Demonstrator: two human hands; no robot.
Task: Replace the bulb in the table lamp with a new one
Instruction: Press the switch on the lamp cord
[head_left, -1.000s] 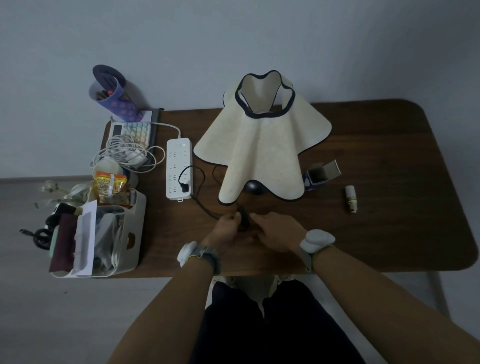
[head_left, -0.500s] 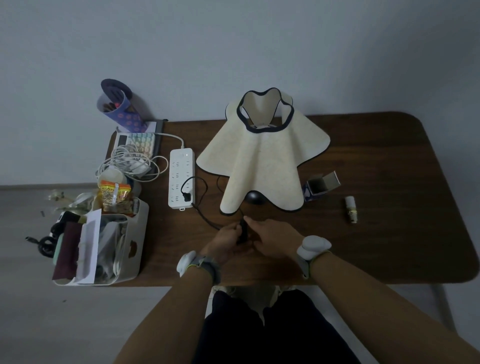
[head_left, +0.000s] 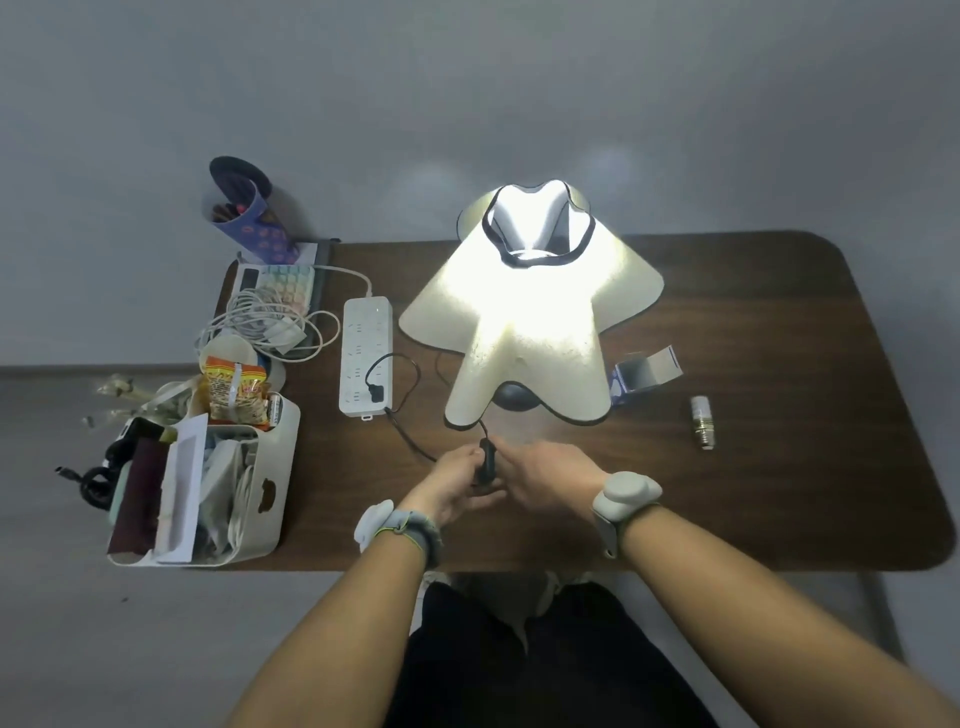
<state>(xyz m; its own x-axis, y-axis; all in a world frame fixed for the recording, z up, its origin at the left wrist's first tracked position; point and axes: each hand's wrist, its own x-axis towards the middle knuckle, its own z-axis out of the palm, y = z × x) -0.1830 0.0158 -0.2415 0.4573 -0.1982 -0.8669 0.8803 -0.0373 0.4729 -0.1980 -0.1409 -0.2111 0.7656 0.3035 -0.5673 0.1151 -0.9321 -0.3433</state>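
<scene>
**Lit lamp, two hands on its cord switch**

One cream wavy-shaded table lamp (head_left: 524, 332) glows mid-table. Left hand (head_left: 457, 486) and right hand (head_left: 550, 480) both pinch the one black inline switch (head_left: 486, 460) near the front edge of the dark wooden table (head_left: 779, 493). One loose small white bulb (head_left: 702, 427) lies right, with open tabletop around it. The fitted bulb is hidden.

The room was dim; the lit lamp shade (head_left: 524, 317) glowed, blown out near its top, casting two soft patches on the wall (head_left: 467, 93). Wide-angle distortion curved the table (head_left: 810, 499) edges.
</scene>
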